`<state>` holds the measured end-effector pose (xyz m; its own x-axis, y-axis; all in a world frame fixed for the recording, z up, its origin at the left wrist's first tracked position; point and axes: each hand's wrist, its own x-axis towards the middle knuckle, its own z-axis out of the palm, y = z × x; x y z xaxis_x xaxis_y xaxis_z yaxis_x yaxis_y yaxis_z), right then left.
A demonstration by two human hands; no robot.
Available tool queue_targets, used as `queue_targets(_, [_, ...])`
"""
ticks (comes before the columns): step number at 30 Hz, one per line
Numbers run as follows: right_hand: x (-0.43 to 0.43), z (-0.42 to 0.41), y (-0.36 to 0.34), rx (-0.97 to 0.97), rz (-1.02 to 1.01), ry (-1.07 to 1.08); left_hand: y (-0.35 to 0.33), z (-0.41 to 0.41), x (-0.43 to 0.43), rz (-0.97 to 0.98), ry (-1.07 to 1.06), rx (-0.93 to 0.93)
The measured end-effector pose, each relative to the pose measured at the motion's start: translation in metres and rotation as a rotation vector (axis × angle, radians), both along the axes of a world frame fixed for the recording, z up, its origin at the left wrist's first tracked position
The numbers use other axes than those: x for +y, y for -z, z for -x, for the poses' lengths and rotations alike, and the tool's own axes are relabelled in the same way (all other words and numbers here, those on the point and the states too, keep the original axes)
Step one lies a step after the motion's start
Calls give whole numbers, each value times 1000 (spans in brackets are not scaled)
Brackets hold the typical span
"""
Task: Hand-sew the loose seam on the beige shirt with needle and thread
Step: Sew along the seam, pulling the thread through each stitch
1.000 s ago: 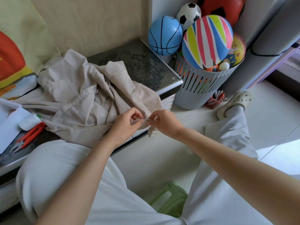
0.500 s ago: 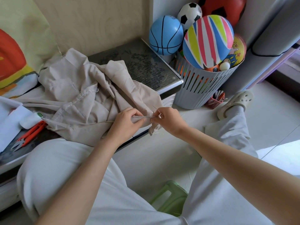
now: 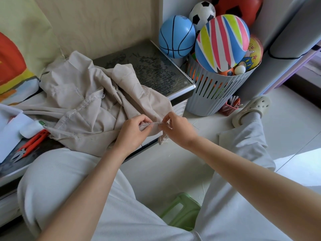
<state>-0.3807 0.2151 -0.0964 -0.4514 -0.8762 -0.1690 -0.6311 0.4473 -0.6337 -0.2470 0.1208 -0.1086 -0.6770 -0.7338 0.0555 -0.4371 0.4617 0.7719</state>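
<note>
**While your hands pinch its seam (image 3: 152,123), the beige shirt (image 3: 86,108) lies heaped on the desk (image 3: 156,70)**

As you look down, your left hand (image 3: 134,129) pinches the seam between thumb and curled fingers. Your right hand (image 3: 175,128), just beside it at 3 o'clock, pinches the same stretched edge with thumb and forefinger. That edge sits at 5 o'clock of the heap, over the desk's front. The needle is too small to make out. Orange snips (image 3: 33,143) lie on the desk at 8 o'clock of the shirt, just beside its hem. A slatted basket (image 3: 217,94) of balls stands at 1 o'clock from your hands.
</note>
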Motion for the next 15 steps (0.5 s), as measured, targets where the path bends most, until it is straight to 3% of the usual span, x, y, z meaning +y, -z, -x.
queue_targets(7, [21, -18, 0, -44, 82, -68, -4, -2, 0, -35, -20, 18])
queue_targets(15, [23, -23, 9, -73, 9, -61, -4, -3, 1, -51, -33, 10])
